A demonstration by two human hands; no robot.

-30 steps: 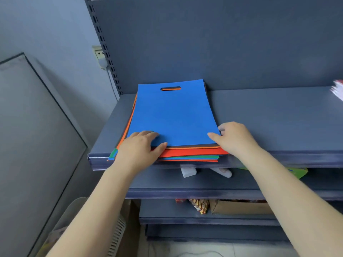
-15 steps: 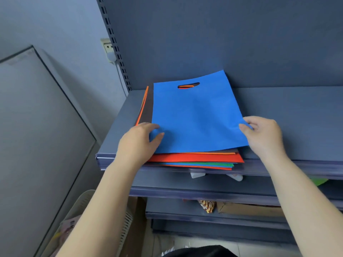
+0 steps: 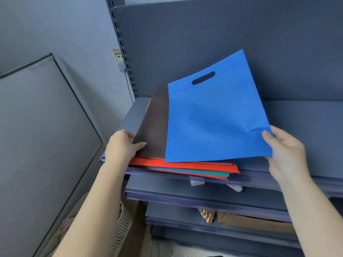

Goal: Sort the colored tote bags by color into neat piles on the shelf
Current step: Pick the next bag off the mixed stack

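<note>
Grey metal shelf against a grey back panel carries the pile of tote bags. Above it the blue tote bag tilts up to the right, its lower right corner pinched by the right hand. Left hand grips the near left corner of the dark bag topping the pile, thumb on top
</note>
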